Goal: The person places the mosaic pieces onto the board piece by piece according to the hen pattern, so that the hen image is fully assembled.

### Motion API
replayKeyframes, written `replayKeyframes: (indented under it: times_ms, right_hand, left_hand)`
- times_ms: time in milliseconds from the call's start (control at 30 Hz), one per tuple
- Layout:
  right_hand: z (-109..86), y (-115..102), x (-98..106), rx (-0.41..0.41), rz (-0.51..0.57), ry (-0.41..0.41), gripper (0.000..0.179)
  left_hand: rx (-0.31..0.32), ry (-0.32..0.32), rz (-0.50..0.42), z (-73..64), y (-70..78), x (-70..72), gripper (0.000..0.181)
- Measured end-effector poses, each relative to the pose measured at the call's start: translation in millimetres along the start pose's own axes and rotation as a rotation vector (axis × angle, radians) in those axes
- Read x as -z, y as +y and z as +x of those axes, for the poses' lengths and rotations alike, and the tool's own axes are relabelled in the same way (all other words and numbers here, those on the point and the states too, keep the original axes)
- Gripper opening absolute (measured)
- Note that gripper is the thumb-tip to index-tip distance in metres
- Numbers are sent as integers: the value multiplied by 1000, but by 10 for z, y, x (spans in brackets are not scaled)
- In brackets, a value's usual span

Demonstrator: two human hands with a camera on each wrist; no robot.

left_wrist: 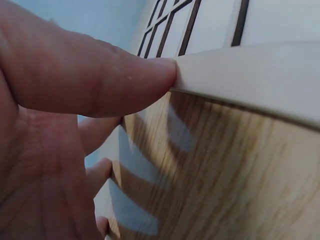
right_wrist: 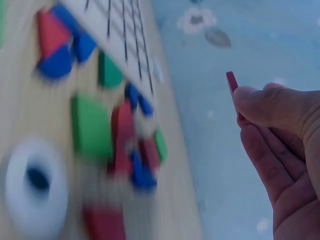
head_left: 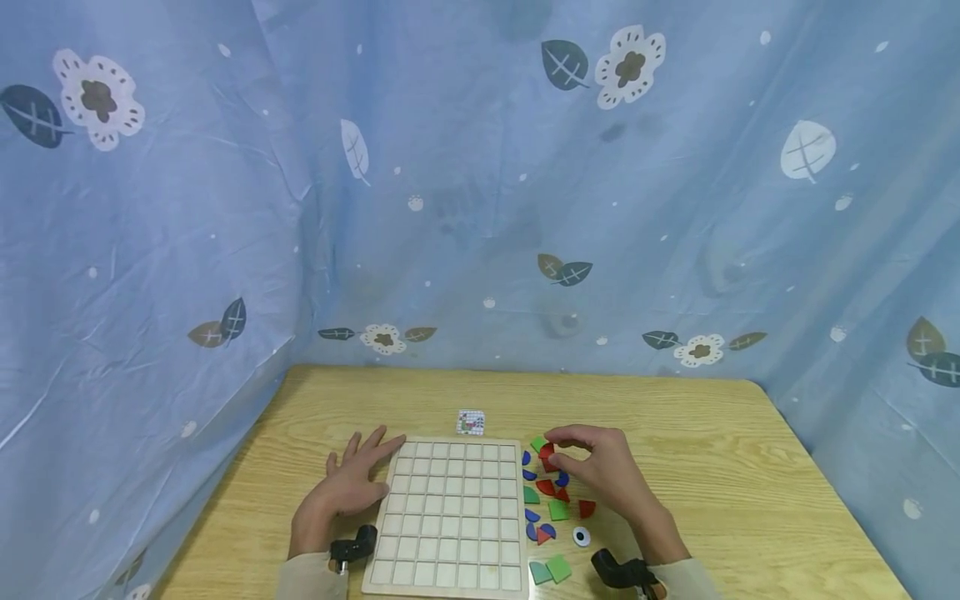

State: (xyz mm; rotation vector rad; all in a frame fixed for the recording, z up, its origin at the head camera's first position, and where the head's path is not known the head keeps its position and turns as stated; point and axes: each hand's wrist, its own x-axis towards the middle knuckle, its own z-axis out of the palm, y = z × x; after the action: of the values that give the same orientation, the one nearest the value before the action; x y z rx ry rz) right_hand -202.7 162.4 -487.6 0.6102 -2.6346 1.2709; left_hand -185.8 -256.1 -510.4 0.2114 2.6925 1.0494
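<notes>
My left hand (head_left: 348,483) lies at the left edge of a pale wooden grid board (head_left: 522,517), fingers spread, the thumb (left_wrist: 145,82) touching the board's side in the left wrist view. Over the loose pieces at the board's right, my right hand (head_left: 609,468) pinches a thin red piece (right_wrist: 231,81) between thumb and fingers, raised off the table. Beneath it lie red, blue and green flat pieces, among them a light green square (head_left: 558,510), a red quarter-round (head_left: 587,508) and several blue half-rounds. A round white piece with a black centre (head_left: 581,537) sits nearer me.
A small printed pattern card (head_left: 471,422) lies just beyond the board's far edge. Two green pieces (head_left: 558,568) are close to the board's near right corner. A blue curtain (head_left: 480,208) with flowers and leaves hangs around the wooden table (head_left: 675,417).
</notes>
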Motion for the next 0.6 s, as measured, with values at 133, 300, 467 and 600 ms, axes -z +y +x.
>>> replayKeyframes:
  times_ms: [133, 300, 467, 600]
  right_hand:
    - [156, -154, -181, 39, 51, -30, 27]
    - [335, -334, -439, 87, 74, -62, 28]
    - [522, -477, -693, 127, 151, -126, 27]
    - [643, -551, -886, 151, 174, -170, 27]
  left_hand:
    - [-14, 6, -5, 5, -24, -12, 82]
    - [-22, 3, -8, 2, -36, -21, 82]
    - [-12, 9, -9, -5, -16, -11, 79]
    - [-3, 12, 2, 2, -15, -4, 78]
